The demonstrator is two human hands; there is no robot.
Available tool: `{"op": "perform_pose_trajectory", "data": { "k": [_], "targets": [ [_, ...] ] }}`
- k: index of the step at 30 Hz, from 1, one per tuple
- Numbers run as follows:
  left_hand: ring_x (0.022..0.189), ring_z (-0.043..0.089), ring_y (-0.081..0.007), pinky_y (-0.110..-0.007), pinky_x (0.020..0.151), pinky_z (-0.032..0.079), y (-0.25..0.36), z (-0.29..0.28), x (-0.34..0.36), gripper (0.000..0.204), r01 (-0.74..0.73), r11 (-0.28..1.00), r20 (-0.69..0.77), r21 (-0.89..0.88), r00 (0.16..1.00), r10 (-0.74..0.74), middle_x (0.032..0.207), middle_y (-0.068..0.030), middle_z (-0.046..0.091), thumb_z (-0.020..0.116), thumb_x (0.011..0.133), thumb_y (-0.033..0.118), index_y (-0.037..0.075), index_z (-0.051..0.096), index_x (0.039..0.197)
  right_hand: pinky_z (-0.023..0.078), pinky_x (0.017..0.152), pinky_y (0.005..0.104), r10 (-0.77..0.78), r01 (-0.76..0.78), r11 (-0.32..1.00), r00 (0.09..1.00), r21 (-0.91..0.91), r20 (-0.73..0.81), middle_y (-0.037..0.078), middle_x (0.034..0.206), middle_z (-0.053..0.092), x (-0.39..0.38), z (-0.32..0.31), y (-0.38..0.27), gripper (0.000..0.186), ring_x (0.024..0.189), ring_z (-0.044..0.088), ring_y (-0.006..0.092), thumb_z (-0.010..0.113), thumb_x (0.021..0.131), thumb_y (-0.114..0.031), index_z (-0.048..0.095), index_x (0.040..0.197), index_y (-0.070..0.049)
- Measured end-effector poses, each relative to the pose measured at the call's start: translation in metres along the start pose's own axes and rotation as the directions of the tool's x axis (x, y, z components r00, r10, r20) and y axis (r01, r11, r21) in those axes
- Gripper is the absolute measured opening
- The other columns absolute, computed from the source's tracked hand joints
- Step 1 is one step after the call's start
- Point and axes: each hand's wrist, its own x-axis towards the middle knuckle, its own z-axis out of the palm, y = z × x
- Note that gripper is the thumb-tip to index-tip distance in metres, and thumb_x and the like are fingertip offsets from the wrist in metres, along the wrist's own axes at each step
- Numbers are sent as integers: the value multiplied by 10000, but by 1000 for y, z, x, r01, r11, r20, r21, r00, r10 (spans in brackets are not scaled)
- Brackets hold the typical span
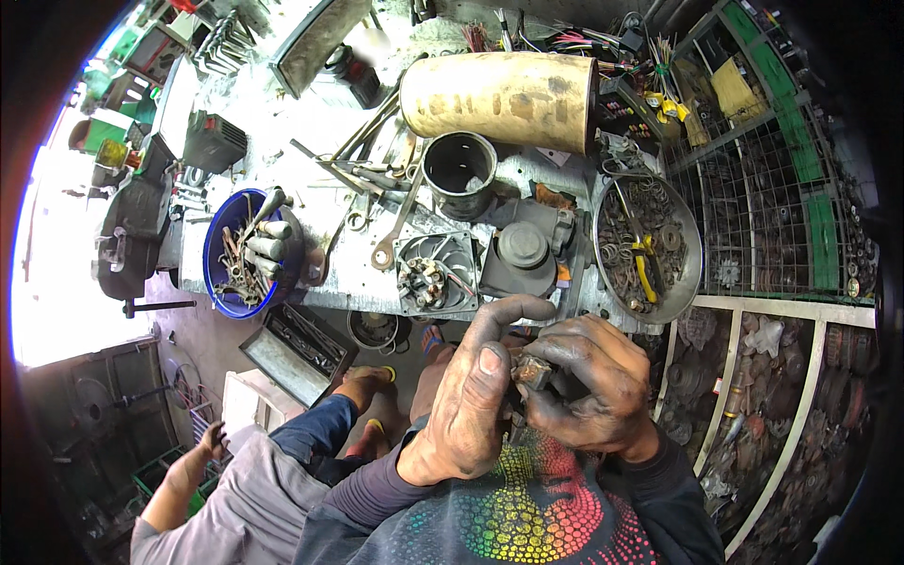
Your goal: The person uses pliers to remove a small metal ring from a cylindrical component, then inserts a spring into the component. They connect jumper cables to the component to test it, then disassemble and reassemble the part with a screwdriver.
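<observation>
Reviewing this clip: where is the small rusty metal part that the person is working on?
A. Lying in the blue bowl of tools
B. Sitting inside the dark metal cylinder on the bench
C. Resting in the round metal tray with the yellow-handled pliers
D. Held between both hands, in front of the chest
D: the small rusty part sits pinched between the left hand and the right hand, below the bench edge, not in any container.
</observation>
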Motion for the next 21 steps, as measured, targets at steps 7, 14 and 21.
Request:
{"op": "perform_pose_trajectory", "data": {
  "k": [7,14,21],
  "targets": [
    [967,664,-182,-294,822,539,-4,-8,7,793,122,980,-26,-160,992,-127,1138,-129,653,321,1047,663,-21,398,1442,564,817,398,191,-202,972,977,123,99,145,1082,691,5,-3,2,444,968,694,339,869,684,-137,694,1082,-47],
    [816,623,-86,-213,665,471,-10,-11,7,637,183,981,-45,-70,981,-187,1024,-71,689,278,1093,569,73,467,1446,563,757,389,181,-188,972,982,140,60,149,976,696,4,6,7,390,863,707,330,846,693,-109,698,1044,-28],
    [757,735,-256,-336,570,598,-15,-24,12,693,303,771,88,-560,947,-309,1145,-182,693,334,1066,597,29,454,1444,553,812,354,494,-591,507,796,628,351,158,1076,672,7,1,16,419,945,696,234,824,839,-168,693,1209,-19]
  ]
}}
